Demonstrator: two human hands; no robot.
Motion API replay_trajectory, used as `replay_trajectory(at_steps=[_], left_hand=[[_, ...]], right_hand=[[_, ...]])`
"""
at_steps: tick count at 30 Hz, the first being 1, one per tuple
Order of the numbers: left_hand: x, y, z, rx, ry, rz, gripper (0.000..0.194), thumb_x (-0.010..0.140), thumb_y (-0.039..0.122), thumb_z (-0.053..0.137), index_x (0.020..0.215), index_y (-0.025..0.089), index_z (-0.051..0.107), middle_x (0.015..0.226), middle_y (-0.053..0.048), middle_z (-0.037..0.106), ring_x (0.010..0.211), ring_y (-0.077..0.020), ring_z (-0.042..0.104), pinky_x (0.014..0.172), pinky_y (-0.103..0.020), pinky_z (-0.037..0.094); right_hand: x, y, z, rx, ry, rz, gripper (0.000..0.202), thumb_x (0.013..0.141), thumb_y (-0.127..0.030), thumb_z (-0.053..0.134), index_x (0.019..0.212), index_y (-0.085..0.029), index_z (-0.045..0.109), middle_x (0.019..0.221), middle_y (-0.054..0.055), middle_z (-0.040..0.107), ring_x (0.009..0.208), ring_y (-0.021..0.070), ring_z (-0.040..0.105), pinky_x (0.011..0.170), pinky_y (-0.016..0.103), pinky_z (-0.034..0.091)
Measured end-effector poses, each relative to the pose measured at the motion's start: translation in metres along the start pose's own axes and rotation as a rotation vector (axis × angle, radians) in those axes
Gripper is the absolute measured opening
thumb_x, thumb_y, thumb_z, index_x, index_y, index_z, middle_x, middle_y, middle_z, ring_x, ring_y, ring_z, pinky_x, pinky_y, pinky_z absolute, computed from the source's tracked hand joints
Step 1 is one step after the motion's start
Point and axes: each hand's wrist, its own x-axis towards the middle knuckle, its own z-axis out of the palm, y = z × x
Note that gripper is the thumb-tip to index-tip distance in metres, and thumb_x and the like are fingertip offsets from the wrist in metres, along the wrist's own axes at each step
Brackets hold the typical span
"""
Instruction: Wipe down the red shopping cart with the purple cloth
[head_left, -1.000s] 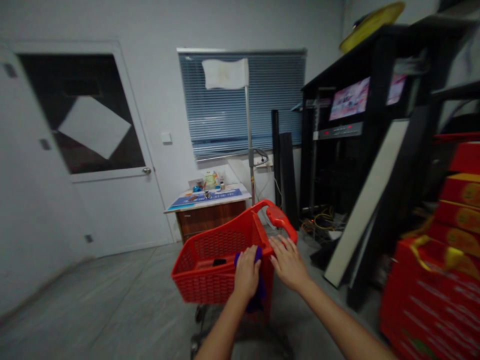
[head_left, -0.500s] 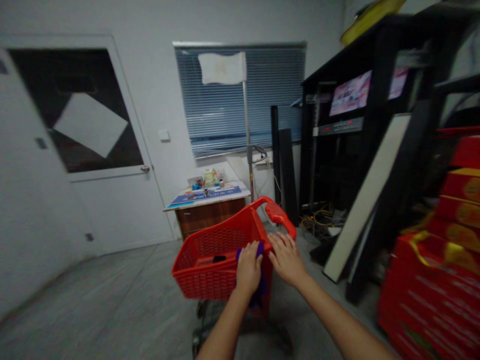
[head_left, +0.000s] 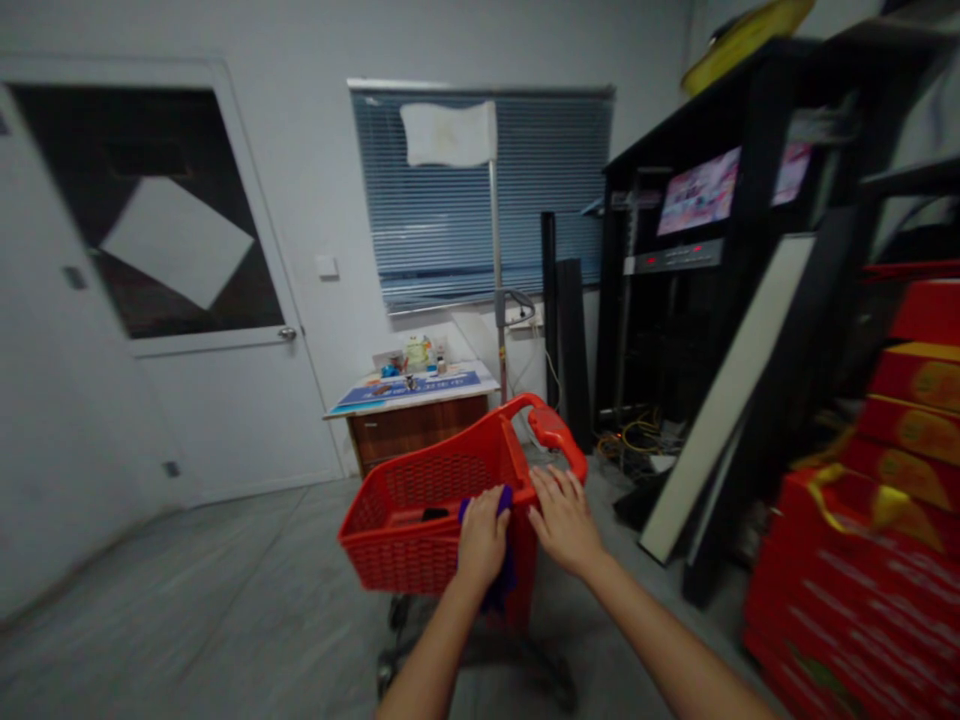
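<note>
A red plastic shopping cart [head_left: 420,560] on dark wheels stands in the middle of the view, with a small black item [head_left: 435,514] inside its basket. My left hand [head_left: 484,535] is closed on a purple cloth [head_left: 501,580] at the near side rim, and the cloth hangs down outside the basket. To its right, my right hand [head_left: 566,515] rests on the cart's edge by the red handle [head_left: 551,428], its fingers spread and holding nothing.
Behind the cart is a small wooden cabinet [head_left: 420,430] with small items on top. Leaning boards [head_left: 727,400], a black rack [head_left: 675,130] and stacked red boxes [head_left: 847,590] stand at the right. A door [head_left: 225,420] is at the left.
My left hand and the purple cloth have shifted slightly left along the cart's rim. The view has moved a little, and my right hand is still at the edge by the handle.
</note>
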Motion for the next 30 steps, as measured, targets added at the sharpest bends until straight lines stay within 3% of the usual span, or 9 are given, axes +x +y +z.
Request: replay_trajectory(at_steps=[6,11,15,19,22,27,30], left_hand=[[0.004,0.012,0.004,-0.031,-0.001,0.055,0.041,0.093,0.020,0.042,0.134,0.022,0.050,0.131,-0.008,0.059,0.120,-0.0226,0.052,0.108,-0.045,0.034],[0.002,-0.008,0.003,0.057,0.017,0.048,0.040,0.094,0.019,0.041,0.133,0.023,0.051,0.127,-0.008,0.060,0.117,-0.0226,0.053,0.105,-0.043,0.036],[-0.001,-0.031,-0.004,0.134,0.041,-0.001,0.038,0.094,0.018,0.041,0.130,0.020,0.054,0.125,-0.009,0.062,0.116,-0.0229,0.055,0.105,-0.043,0.037],[-0.001,-0.047,-0.012,0.118,0.021,-0.047,0.037,0.093,0.021,0.042,0.128,0.017,0.056,0.123,-0.011,0.063,0.116,-0.0239,0.056,0.106,-0.045,0.037],[0.003,-0.035,-0.013,0.035,-0.005,-0.029,0.037,0.094,0.023,0.041,0.128,0.019,0.056,0.127,-0.010,0.062,0.119,-0.0236,0.054,0.108,-0.047,0.036],[0.011,0.006,-0.007,-0.102,-0.046,0.101,0.041,0.095,0.025,0.039,0.134,0.023,0.051,0.138,-0.007,0.056,0.129,-0.0216,0.048,0.114,-0.048,0.028],[0.013,0.010,-0.007,-0.107,-0.039,0.105,0.042,0.095,0.024,0.039,0.136,0.023,0.050,0.141,-0.007,0.053,0.132,-0.0220,0.045,0.115,-0.049,0.025]], right_hand=[[-0.001,-0.009,-0.009,0.028,-0.060,-0.025,0.053,0.091,-0.034,0.043,0.141,-0.016,0.045,0.144,0.007,0.048,0.136,0.0264,0.034,0.115,0.046,0.020],[0.001,0.006,-0.020,0.073,-0.110,-0.126,0.055,0.093,-0.035,0.040,0.145,-0.020,0.038,0.147,0.006,0.044,0.137,0.0220,0.034,0.114,0.044,0.023],[0.000,0.025,-0.024,0.062,-0.048,-0.094,0.053,0.094,-0.034,0.038,0.144,-0.017,0.039,0.148,0.007,0.043,0.139,0.0213,0.032,0.115,0.044,0.023],[-0.002,0.028,-0.018,0.061,-0.013,-0.081,0.054,0.093,-0.036,0.041,0.143,-0.017,0.040,0.145,0.008,0.046,0.139,0.0232,0.030,0.114,0.045,0.025],[-0.002,0.021,-0.011,0.060,0.030,-0.057,0.055,0.092,-0.035,0.042,0.144,-0.016,0.038,0.143,0.010,0.047,0.138,0.0248,0.030,0.114,0.047,0.025],[-0.002,0.006,-0.010,0.080,0.031,-0.036,0.055,0.092,-0.035,0.042,0.143,-0.015,0.040,0.144,0.011,0.047,0.138,0.0263,0.030,0.113,0.048,0.027],[-0.001,-0.004,-0.012,0.098,0.029,-0.038,0.056,0.092,-0.034,0.042,0.144,-0.016,0.037,0.144,0.010,0.046,0.139,0.0267,0.030,0.113,0.049,0.026]])
